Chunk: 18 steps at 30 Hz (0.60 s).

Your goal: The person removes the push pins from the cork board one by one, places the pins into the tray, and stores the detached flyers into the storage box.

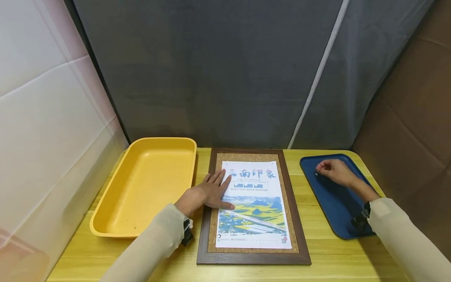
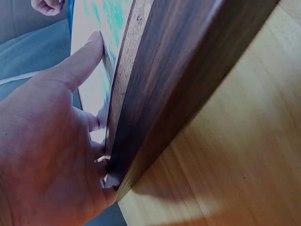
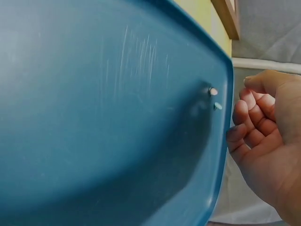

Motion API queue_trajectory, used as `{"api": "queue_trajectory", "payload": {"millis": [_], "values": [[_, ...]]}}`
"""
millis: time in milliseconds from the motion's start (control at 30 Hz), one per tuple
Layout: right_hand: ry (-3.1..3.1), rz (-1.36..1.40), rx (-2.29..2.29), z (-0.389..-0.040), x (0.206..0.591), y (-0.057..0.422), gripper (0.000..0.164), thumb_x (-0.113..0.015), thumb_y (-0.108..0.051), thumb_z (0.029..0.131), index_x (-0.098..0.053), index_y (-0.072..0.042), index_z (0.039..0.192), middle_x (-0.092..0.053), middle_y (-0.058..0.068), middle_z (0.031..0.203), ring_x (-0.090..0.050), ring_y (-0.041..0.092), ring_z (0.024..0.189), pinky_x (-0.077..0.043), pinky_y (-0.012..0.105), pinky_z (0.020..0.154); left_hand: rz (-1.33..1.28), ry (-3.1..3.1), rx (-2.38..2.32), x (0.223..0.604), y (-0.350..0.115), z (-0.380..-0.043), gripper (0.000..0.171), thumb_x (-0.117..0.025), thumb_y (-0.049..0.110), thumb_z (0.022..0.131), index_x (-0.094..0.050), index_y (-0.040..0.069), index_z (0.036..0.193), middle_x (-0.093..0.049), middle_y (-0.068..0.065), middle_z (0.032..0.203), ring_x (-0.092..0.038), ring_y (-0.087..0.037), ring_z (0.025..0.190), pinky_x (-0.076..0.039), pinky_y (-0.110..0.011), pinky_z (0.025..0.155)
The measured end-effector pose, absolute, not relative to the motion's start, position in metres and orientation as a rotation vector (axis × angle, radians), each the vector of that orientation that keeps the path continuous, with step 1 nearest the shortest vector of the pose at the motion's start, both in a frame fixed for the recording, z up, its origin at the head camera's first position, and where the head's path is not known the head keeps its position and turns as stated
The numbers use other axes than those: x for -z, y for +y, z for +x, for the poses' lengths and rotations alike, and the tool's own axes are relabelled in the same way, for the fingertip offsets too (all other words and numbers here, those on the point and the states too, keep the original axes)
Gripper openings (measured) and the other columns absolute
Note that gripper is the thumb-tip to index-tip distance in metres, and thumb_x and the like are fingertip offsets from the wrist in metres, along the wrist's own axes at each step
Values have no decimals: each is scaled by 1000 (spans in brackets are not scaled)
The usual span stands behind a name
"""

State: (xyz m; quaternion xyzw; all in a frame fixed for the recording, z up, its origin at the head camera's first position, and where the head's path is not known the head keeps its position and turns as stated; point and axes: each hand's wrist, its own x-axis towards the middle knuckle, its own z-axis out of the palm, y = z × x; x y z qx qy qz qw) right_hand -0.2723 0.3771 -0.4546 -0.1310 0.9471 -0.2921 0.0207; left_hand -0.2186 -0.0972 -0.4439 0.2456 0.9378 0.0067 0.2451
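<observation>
A printed poster [image 1: 251, 223] with a landscape picture lies on a cork board [image 1: 295, 243] in a dark wooden frame [image 1: 253, 258]. Across the poster's left edge my left hand [image 1: 213, 192] rests with its fingers spread; in the left wrist view its thumb [image 2: 87, 59] lies on the paper. Small pins show at the poster's top corners. Over the far part of a blue tray [image 1: 338, 207], my right hand [image 1: 336, 172] holds its fingers bent, thumb and forefinger tips close together. Two small pins [image 3: 212, 91] lie in the tray near these fingertips. I cannot tell whether the fingertips pinch anything.
A yellow plastic tray [image 1: 141, 184] stands left of the framed board on the wooden table [image 1: 179, 270]. A grey curtain [image 1: 211, 78] closes off the back, with a white panel [image 1: 46, 117] on the left and a brown one [image 1: 415, 113] on the right.
</observation>
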Motion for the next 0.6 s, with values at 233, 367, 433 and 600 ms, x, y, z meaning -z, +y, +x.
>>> {"api": "queue_trajectory", "payload": {"millis": [233,367,433,600], "values": [[2908,-467,912,-267,450,371,12,-71,-9,101,-75,2,102,-74,8,92,-63,16,80,-53,24,70,680,2562,-37,443,-98,-217,111,-57,76,95,-4,15,172,11,-14,178,9,-33,164,-2,-57,131],[2916,-507,902,-263,448,366,11,-72,-9,101,-75,1,103,-74,6,93,-63,14,81,-53,24,72,670,2567,-7,440,-96,-215,110,-58,74,95,-6,16,172,10,-13,178,8,-32,165,-4,-56,131],[2918,-533,906,-261,447,363,10,-72,-9,101,-76,0,102,-74,5,93,-63,13,81,-53,24,73,671,2570,-6,440,-96,-216,110,-58,74,95,-6,16,172,9,-13,178,8,-32,165,-4,-56,131],[2906,-611,917,-257,444,355,9,-72,-8,100,-76,0,102,-72,3,91,-61,12,79,-52,26,70,678,2568,-3,441,-96,-216,110,-58,74,96,-5,15,172,9,-14,178,7,-32,165,-4,-56,131]]}}
